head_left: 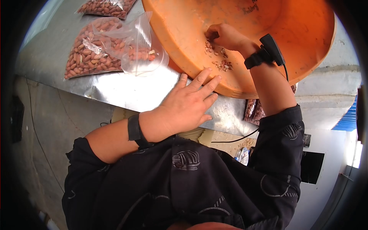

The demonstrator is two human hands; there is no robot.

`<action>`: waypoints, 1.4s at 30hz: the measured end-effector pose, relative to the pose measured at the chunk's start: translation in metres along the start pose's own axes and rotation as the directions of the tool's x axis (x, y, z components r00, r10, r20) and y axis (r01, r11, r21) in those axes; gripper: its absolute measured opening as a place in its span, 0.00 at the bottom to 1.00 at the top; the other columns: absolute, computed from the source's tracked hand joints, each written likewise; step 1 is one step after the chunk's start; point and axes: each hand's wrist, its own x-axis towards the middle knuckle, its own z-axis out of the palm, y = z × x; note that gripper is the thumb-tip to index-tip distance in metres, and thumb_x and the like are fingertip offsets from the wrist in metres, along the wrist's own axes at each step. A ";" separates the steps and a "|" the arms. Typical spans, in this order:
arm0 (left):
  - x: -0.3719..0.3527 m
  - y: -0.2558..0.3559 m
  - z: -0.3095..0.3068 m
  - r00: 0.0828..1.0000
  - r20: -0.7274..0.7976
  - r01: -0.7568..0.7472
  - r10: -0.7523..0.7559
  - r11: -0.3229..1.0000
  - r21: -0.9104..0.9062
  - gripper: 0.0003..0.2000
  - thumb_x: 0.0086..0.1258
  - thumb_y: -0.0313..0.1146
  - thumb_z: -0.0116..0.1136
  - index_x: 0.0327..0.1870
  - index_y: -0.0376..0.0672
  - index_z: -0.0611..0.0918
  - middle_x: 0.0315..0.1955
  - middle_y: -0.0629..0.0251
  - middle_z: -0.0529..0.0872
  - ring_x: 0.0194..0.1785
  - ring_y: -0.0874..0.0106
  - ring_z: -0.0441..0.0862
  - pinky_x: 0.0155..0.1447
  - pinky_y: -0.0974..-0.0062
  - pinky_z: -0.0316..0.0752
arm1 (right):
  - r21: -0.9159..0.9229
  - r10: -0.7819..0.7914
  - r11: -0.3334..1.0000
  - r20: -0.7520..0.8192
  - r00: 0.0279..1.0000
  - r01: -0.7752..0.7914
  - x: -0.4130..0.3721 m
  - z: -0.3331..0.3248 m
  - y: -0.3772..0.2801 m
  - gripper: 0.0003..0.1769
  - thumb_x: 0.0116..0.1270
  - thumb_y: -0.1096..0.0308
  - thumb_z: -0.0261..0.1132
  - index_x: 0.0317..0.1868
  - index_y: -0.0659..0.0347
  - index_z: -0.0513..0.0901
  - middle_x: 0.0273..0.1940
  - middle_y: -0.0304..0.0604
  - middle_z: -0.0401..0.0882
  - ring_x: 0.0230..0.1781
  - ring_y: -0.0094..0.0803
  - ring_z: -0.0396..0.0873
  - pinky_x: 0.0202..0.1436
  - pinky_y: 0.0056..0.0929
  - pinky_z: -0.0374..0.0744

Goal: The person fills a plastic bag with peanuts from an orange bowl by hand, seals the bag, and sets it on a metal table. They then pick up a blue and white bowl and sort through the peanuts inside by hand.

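Note:
A large orange basin (303, 50) stands tilted on the metal table, with small broken nuts and bits (224, 65) lying on its inner wall. My left hand (186, 105) is spread, its fingertips resting on the basin's near rim; it holds nothing. Inside the basin, my right hand (228, 36) has its fingers curled together just above the nut pieces; what they hold, if anything, is hidden. Left of the basin lies a clear plastic bag (90, 53) full of reddish-brown nuts, its open end towards the basin.
Another bag of nuts (107, 7) lies at the upper left. More bagged nuts (255, 109) show below the basin's near side. The metal table's edge (92, 96) runs in front of my body. A black cable (237, 139) hangs near my right sleeve.

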 end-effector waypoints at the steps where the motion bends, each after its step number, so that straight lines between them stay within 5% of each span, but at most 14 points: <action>1: 0.000 0.000 0.000 1.000 0.001 -0.001 0.001 1.000 -0.001 0.24 0.59 0.48 0.64 0.54 0.45 0.81 0.69 0.59 0.61 0.74 0.56 0.49 0.63 0.42 0.63 | 0.061 0.004 0.998 0.030 1.000 -0.006 -0.003 -0.004 -0.010 0.14 0.53 0.83 0.57 0.41 0.67 0.81 0.34 0.42 0.83 0.36 0.29 0.81 0.43 0.26 0.78; 8: 0.000 0.000 0.000 1.000 -0.004 0.001 -0.001 1.000 -0.004 0.24 0.58 0.48 0.64 0.53 0.45 0.81 0.69 0.60 0.62 0.74 0.56 0.50 0.62 0.43 0.63 | 0.315 -0.045 0.949 0.166 0.985 -0.009 -0.023 -0.006 -0.020 0.20 0.50 0.89 0.50 0.42 0.68 0.81 0.35 0.41 0.82 0.38 0.28 0.80 0.46 0.26 0.78; 20: 0.000 0.000 0.001 1.000 -0.005 -0.003 0.003 1.000 0.008 0.24 0.58 0.48 0.64 0.54 0.45 0.80 0.68 0.59 0.62 0.74 0.56 0.50 0.62 0.43 0.63 | 0.189 -0.146 0.971 -0.017 0.989 0.146 -0.055 -0.005 -0.049 0.22 0.50 0.87 0.52 0.46 0.67 0.81 0.40 0.46 0.80 0.41 0.34 0.80 0.49 0.28 0.79; 23: 0.000 0.000 0.000 1.000 0.000 -0.002 0.002 1.000 0.007 0.24 0.58 0.48 0.64 0.54 0.45 0.80 0.69 0.59 0.62 0.74 0.56 0.49 0.63 0.42 0.63 | 0.224 -0.058 0.973 -0.004 0.998 0.057 -0.054 -0.001 -0.051 0.22 0.51 0.87 0.52 0.47 0.66 0.81 0.41 0.45 0.81 0.42 0.34 0.80 0.49 0.28 0.78; 29: 0.000 0.000 0.000 1.000 0.009 0.001 -0.002 1.000 0.014 0.24 0.59 0.48 0.63 0.55 0.45 0.80 0.69 0.59 0.61 0.74 0.56 0.49 0.63 0.41 0.63 | 0.169 -0.163 0.972 -0.014 0.987 0.162 -0.055 -0.006 -0.043 0.22 0.51 0.87 0.53 0.47 0.66 0.82 0.41 0.45 0.81 0.43 0.34 0.80 0.50 0.28 0.78; 32: 0.000 0.000 0.000 1.000 0.013 0.002 -0.002 1.000 0.014 0.24 0.59 0.49 0.63 0.55 0.45 0.80 0.69 0.59 0.61 0.74 0.56 0.48 0.63 0.41 0.63 | 0.175 -0.109 0.977 -0.099 0.989 0.125 -0.056 -0.009 -0.031 0.19 0.53 0.83 0.55 0.45 0.63 0.83 0.37 0.46 0.84 0.38 0.37 0.81 0.44 0.30 0.79; 35: 0.000 0.000 0.001 1.000 0.014 0.001 -0.001 1.000 0.017 0.25 0.60 0.49 0.63 0.55 0.45 0.80 0.69 0.59 0.61 0.74 0.56 0.48 0.63 0.41 0.63 | 0.174 0.104 0.979 0.008 0.995 -0.104 -0.057 -0.016 -0.018 0.18 0.54 0.84 0.56 0.45 0.65 0.83 0.40 0.44 0.82 0.40 0.33 0.80 0.47 0.30 0.78; 38: 0.000 0.000 0.000 1.000 0.015 0.000 0.000 1.000 0.015 0.25 0.60 0.49 0.63 0.55 0.45 0.80 0.69 0.59 0.61 0.74 0.56 0.48 0.63 0.41 0.64 | -0.129 0.147 0.981 0.028 0.989 -0.142 -0.061 -0.021 -0.016 0.15 0.55 0.82 0.57 0.43 0.65 0.83 0.36 0.44 0.83 0.39 0.33 0.81 0.45 0.29 0.78; 42: 0.000 0.000 0.000 1.000 0.018 0.001 -0.001 1.000 0.013 0.25 0.60 0.49 0.63 0.55 0.45 0.80 0.69 0.59 0.61 0.74 0.56 0.48 0.63 0.41 0.63 | -0.148 0.173 0.977 0.119 0.978 -0.155 -0.063 -0.015 -0.016 0.12 0.54 0.80 0.59 0.39 0.64 0.83 0.32 0.43 0.83 0.37 0.30 0.81 0.42 0.28 0.78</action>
